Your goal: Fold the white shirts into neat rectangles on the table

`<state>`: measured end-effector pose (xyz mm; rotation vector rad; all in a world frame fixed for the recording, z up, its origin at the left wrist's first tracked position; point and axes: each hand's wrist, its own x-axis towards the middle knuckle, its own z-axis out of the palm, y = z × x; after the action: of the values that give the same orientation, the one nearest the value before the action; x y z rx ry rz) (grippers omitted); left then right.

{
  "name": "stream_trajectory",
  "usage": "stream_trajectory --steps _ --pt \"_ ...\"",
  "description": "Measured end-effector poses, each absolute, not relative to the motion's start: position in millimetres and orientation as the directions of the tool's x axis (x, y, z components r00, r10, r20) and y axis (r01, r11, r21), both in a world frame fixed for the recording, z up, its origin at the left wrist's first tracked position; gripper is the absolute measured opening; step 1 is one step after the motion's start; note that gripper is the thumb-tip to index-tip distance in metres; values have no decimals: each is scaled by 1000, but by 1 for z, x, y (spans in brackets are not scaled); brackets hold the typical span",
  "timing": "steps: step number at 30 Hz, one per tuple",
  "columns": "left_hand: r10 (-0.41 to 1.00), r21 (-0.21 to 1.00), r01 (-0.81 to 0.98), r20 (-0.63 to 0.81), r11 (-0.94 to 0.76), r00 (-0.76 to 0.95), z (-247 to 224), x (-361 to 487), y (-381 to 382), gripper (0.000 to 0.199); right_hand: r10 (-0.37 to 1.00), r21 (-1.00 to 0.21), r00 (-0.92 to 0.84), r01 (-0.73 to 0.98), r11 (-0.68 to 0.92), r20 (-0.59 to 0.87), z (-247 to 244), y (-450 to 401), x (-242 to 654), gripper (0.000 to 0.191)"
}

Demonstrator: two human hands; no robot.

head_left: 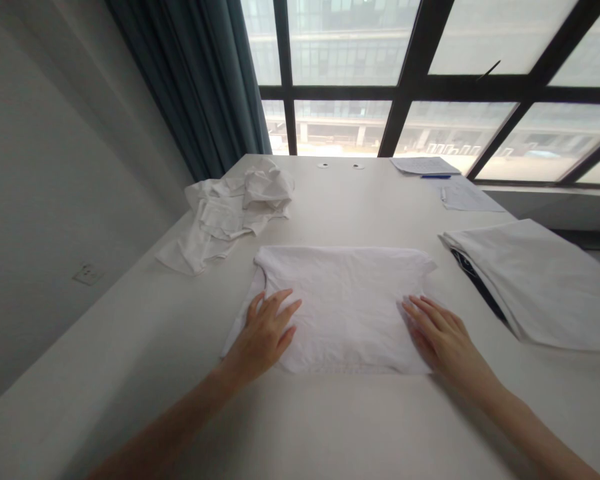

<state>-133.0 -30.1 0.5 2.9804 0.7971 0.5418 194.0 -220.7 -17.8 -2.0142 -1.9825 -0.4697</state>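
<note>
A white T-shirt (345,307) lies flat on the white table (130,353), its body smoothed into a rough rectangle with the sides turned in. My left hand (264,337) rests palm down on the shirt's lower left part, fingers spread. My right hand (440,337) presses flat on its lower right edge, fingers pointing up and left. Neither hand grips the fabric. A crumpled white garment (233,213) lies in a loose heap beyond my left hand, apart from the shirt.
A stack of folded white garments (535,283) sits at the table's right side, showing a dark layer along one edge. Papers (425,165) and a blue pen (435,177) lie at the far edge, before a large window (350,47). A wall (55,167) runs along the left.
</note>
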Motion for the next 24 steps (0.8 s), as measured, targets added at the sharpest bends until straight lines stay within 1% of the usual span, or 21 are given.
stream_trajectory --steps 2,4,8,15,18,21,22,24 --pt "400 98 388 267 -917 877 -2 -131 -30 43 917 52 -23 999 3 398 -25 -220 194 42" --pt "360 98 347 207 -933 910 -7 -131 -30 46 924 77 -21 997 -9 381 -32 -223 195 46" --pt "345 95 335 118 -938 931 -15 -135 -26 53 940 109 -3 993 -36 340 -36 -231 198 55" --pt "314 61 310 83 -949 946 -18 -140 -28 66 944 115 43 990 -85 326 -35 -245 205 61" --pt "317 88 310 82 -947 945 -16 -144 -35 70 942 111 59 989 -101 330 -37 -250 212 58" --pt "322 147 309 73 -940 944 -9 -144 -39 72 937 117 93 983 -139 337 -32 -247 219 47" --pt "333 167 317 77 -934 940 -6 -142 -38 68 936 121 104 981 -152 336 -28 -243 221 42" --pt "365 193 342 104 -920 925 2 -134 -31 54 935 123 112 979 -161 336 -16 -228 219 36"
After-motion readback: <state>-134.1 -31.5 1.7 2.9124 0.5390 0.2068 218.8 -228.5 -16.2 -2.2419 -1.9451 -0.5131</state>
